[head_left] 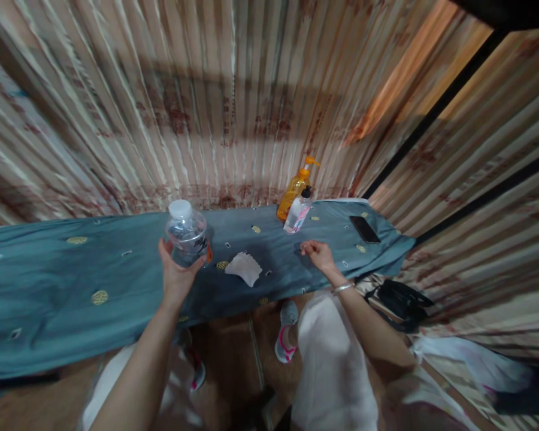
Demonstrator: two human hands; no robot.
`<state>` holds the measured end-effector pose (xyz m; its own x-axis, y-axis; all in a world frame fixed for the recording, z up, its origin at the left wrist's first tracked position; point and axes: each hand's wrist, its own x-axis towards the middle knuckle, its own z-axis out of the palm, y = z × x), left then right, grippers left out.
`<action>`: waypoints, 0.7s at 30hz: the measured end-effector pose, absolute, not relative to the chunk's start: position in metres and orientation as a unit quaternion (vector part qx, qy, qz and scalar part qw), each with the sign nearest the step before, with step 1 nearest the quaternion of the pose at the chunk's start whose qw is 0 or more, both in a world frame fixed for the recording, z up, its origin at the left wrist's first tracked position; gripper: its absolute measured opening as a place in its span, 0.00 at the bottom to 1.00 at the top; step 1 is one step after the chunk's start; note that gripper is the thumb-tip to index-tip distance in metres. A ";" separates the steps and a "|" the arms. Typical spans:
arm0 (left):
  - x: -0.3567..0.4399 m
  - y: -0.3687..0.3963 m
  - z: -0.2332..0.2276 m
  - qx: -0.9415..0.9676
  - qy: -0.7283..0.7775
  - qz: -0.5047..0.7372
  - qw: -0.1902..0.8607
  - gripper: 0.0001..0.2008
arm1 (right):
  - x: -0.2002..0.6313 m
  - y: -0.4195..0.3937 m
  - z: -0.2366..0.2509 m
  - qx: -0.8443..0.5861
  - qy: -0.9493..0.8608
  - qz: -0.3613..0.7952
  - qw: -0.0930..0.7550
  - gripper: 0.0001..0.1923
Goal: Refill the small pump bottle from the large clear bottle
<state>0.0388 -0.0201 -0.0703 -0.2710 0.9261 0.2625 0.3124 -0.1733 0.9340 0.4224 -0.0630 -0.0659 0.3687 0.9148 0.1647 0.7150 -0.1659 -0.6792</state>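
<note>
A clear plastic jar with a white screw lid stands on the cloth-covered table, left of the middle. My left hand wraps round its near side, thumb on the right and fingers on the left. A crumpled white cloth or tissue lies just right of the jar. Over the table, further right, my right hand has its fingers curled together in a pinch; whatever may be between them is too small to make out. Beyond it stand a clear bottle with a black top and an orange pump bottle.
A dark phone lies at the table's right end. The blue-green tablecloth reaches a pleated curtain behind. A black bag sits low on the right, near dark slanting poles.
</note>
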 end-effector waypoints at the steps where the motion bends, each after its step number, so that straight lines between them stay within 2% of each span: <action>1: 0.037 -0.024 -0.069 0.523 0.585 0.556 0.275 0.59 | 0.437 -0.064 -0.064 -0.764 -0.531 0.133 0.342 0.16; 6: 0.014 -0.039 -0.057 0.494 0.587 0.585 0.263 0.55 | 0.515 -0.068 -0.044 -0.845 -0.448 0.075 0.280 0.20; 11: -0.009 -0.064 -0.042 0.476 0.591 0.617 0.205 0.50 | 0.586 -0.058 -0.028 -0.904 -0.373 0.020 0.209 0.10; 12: -0.011 -0.074 -0.041 0.483 0.590 0.618 0.190 0.48 | 0.596 -0.056 -0.027 -0.911 -0.363 0.012 0.196 0.11; 15: -0.005 -0.110 -0.049 0.545 0.562 0.603 0.153 0.46 | 0.618 -0.053 -0.032 -0.922 -0.353 -0.005 0.160 0.25; 18: 0.010 -0.148 -0.071 0.582 0.603 0.505 0.207 0.36 | 0.632 -0.053 -0.045 -0.925 -0.356 -0.003 0.129 0.36; 21: 0.030 -0.169 -0.091 0.624 0.607 0.410 0.271 0.27 | 0.646 -0.049 -0.061 -0.933 -0.351 0.004 0.077 0.41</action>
